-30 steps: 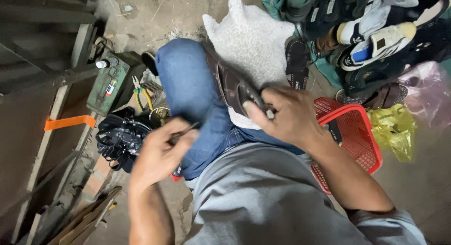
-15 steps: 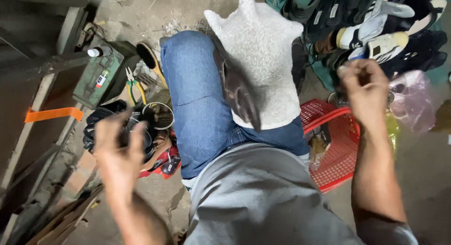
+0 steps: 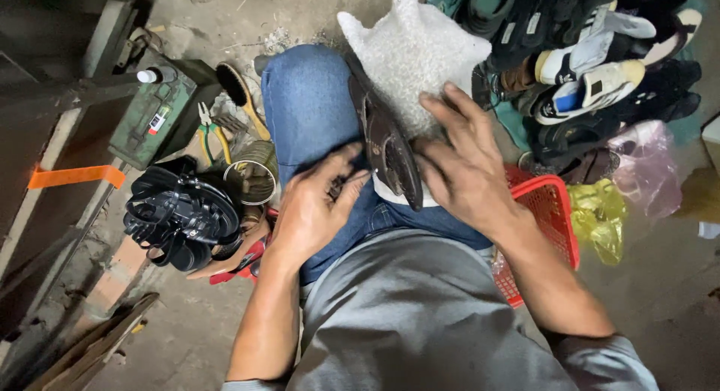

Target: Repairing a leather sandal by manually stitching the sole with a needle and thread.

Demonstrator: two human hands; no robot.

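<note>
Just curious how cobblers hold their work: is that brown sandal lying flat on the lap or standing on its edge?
On its edge: the brown sandal stands sideways between the white cloth and the jeans-clad leg.

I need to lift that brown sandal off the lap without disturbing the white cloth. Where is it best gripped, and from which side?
Probably grip the brown sandal across its narrow sole near the lower end, coming from above. It stands on edge between the jeans and the white cloth, so both faces are exposed there; the left hand and right hand already flank it.

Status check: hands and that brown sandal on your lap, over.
Left hand touching brown sandal on knee. Right hand flat on white cloth beside it. Nothing blocking.
</note>
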